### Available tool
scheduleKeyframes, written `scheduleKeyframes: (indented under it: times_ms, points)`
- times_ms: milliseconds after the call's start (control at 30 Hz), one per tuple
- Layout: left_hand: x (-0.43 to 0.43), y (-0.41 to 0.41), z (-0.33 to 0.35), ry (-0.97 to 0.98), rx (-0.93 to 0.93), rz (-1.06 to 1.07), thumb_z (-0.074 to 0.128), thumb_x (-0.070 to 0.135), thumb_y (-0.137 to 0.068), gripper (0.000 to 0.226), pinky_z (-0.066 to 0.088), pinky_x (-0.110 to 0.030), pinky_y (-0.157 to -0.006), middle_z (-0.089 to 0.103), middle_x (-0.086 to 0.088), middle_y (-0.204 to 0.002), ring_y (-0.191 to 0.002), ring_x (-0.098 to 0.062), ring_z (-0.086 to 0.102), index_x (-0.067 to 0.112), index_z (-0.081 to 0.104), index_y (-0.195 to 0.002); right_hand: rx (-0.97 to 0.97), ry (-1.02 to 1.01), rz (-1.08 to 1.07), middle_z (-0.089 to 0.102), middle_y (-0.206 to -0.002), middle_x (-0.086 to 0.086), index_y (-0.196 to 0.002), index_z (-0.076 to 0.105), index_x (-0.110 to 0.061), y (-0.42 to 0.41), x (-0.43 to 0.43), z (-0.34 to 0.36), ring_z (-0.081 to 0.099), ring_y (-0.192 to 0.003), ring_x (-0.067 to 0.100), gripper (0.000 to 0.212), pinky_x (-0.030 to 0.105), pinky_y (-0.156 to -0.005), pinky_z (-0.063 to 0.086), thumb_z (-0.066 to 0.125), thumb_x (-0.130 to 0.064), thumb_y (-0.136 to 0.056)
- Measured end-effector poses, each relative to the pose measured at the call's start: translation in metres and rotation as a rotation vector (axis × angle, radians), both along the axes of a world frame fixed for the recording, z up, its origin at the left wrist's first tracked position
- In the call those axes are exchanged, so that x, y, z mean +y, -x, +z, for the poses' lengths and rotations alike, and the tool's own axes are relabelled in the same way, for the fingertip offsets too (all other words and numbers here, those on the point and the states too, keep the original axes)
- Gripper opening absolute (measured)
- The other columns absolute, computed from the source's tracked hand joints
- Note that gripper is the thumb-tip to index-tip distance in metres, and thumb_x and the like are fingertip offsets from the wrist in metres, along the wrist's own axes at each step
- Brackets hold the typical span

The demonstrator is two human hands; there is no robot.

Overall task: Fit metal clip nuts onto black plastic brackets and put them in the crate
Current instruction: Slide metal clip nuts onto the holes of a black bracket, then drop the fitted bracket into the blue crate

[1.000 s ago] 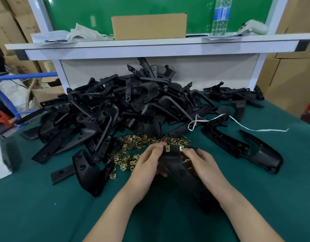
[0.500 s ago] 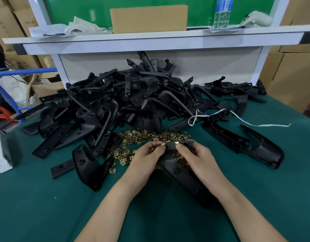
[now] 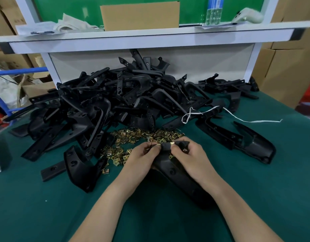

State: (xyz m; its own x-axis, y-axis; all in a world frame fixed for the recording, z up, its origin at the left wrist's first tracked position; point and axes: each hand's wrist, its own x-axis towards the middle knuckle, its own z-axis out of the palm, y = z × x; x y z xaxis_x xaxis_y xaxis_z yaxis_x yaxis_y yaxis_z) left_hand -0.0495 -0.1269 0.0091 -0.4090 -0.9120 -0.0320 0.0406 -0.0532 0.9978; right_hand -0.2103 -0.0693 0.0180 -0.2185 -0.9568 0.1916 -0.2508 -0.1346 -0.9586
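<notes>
Head view, bench assy.

Held bracket (image 3: pixel 175 172): long axis runs from its far end, up at the fingertips, back toward the person, slanting near-right. Near end passes under the right forearm; can't tell if it rests on the worktop (image 3: pixel 46 206).

Key relation: the bracket's far-end tab sits between the two grips. It lies to the right of the left grip (image 3: pixel 142 156) and to the left of the right grip (image 3: pixel 189 154), so both are equally near it.

- Left grip: thumb + forefinger curled, pinching a brass clip nut (image 3: pixel 157 145) against the tab's left edge.
- Right grip: fingers curled round the bracket's far end, thumb + forefinger pinching a second clip nut (image 3: pixel 172 143) at the tab's right edge.
- How far either clip is seated: can't tell, fingers cover the edges.

Judgement: step in hand is pressing clips onto the tab. The push prob. goes inward from each side, across the long axis, so the bracket needs bracing against twist.

Supply: loose clip nuts (image 3: pixel 133 135) lie scattered just beyond the fingertips and spread near-left, so they are handier to the left grip. Bracket heap (image 3: pixel 115 102) sits behind them, well apart from the grips.

Crate: not in view, so drop-off direction unknown.
</notes>
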Motion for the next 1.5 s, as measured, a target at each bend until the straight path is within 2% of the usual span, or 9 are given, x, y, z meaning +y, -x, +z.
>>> scheduleKeyframes:
  times_ms: [600,767,933,1000,1100,1200,1333,1400,1500]
  points:
    - [0.042,0.000,0.006,0.250,-0.019,0.480,0.045,0.034,-0.105,0.029,0.050,-0.010,-0.062,0.076,0.013,-0.090,-0.081,-0.002,0.069,0.031,0.073,-0.102,-0.036,-0.058,0.169,0.070,-0.096,-0.020,-0.115,0.062,-0.050,-0.008,0.065,0.002,0.064,-0.093,-0.006,0.027,0.012,-0.082,0.045,0.060,-0.060,-0.090]
    - [0.077,0.016,0.006,0.239,0.015,0.478,0.038,0.033,-0.107,0.032,0.050,-0.029,-0.087,0.071,0.012,-0.104,-0.102,-0.008,0.065,0.036,0.070,-0.105,0.068,-0.122,0.223,0.072,-0.103,-0.013,-0.123,0.054,-0.057,-0.015,0.101,-0.006,0.071,-0.088,0.003,0.042,0.030,-0.089,0.053,0.059,-0.072,-0.085]
    - [0.124,0.056,0.033,0.084,0.226,0.245,0.042,0.033,-0.106,0.034,0.048,-0.032,-0.078,0.074,0.002,-0.089,-0.081,-0.013,0.065,0.013,0.069,-0.099,-0.036,-0.088,0.106,0.071,-0.094,-0.005,-0.128,0.054,-0.049,-0.005,0.144,0.001,0.068,-0.073,0.010,0.035,0.025,-0.065,0.054,0.064,-0.047,-0.094]
    - [0.146,0.079,0.049,-0.005,0.263,0.080,0.040,0.038,-0.106,0.041,0.047,-0.031,-0.079,0.074,-0.005,-0.095,-0.084,-0.016,0.062,0.011,0.068,-0.097,0.039,-0.075,-0.047,0.072,-0.108,0.004,-0.137,0.054,-0.038,0.011,0.167,0.002,0.069,-0.087,0.018,0.041,0.035,-0.075,0.057,0.064,-0.037,-0.097]
    - [0.183,0.116,0.066,-0.096,0.161,-0.128,0.034,0.045,-0.105,0.047,0.048,-0.031,-0.085,0.069,-0.010,-0.109,-0.092,-0.019,0.061,0.014,0.069,-0.097,0.064,-0.022,-0.231,0.075,-0.109,0.001,-0.127,0.064,-0.031,0.047,0.213,0.005,0.069,-0.095,0.013,0.031,0.027,-0.086,0.051,0.067,-0.029,-0.096]
    - [0.221,0.151,0.070,-0.196,0.097,-0.329,0.032,0.048,-0.105,0.047,0.055,-0.023,-0.066,0.072,-0.007,-0.101,-0.078,-0.015,0.069,0.015,0.066,-0.101,0.154,-0.036,-0.375,0.074,-0.099,-0.004,-0.119,0.067,-0.029,0.089,0.268,0.010,0.063,-0.084,-0.001,0.026,0.019,-0.081,0.046,0.071,-0.024,-0.094]
    - [0.275,0.198,0.059,-0.274,0.046,-0.503,0.040,0.037,-0.105,0.035,0.057,-0.043,-0.079,0.068,-0.017,-0.101,-0.087,-0.026,0.068,0.010,0.062,-0.105,0.245,-0.227,-0.495,0.074,-0.099,-0.002,-0.121,0.062,-0.038,0.134,0.347,0.005,0.067,-0.090,0.013,0.029,0.028,-0.085,0.050,0.069,-0.035,-0.093]
    - [0.303,0.221,0.049,-0.234,-0.031,-0.552,0.042,0.032,-0.106,0.032,0.051,-0.056,-0.093,0.061,-0.024,-0.101,-0.093,-0.034,0.061,0.006,0.059,-0.097,0.264,-0.306,-0.543,0.070,-0.093,-0.010,-0.123,0.063,-0.035,0.151,0.388,0.000,0.066,-0.083,0.011,0.029,0.025,-0.078,0.049,0.067,-0.034,-0.094]
    - [0.340,0.247,0.027,-0.009,-0.247,-0.751,0.042,0.026,-0.105,0.027,0.056,-0.044,-0.080,0.062,-0.019,-0.095,-0.084,-0.029,0.062,0.010,0.060,-0.093,0.333,-0.528,-0.584,0.069,-0.099,-0.011,-0.129,0.058,-0.036,0.171,0.443,-0.007,0.065,-0.095,0.013,0.034,0.014,-0.080,0.045,0.062,-0.043,-0.096]
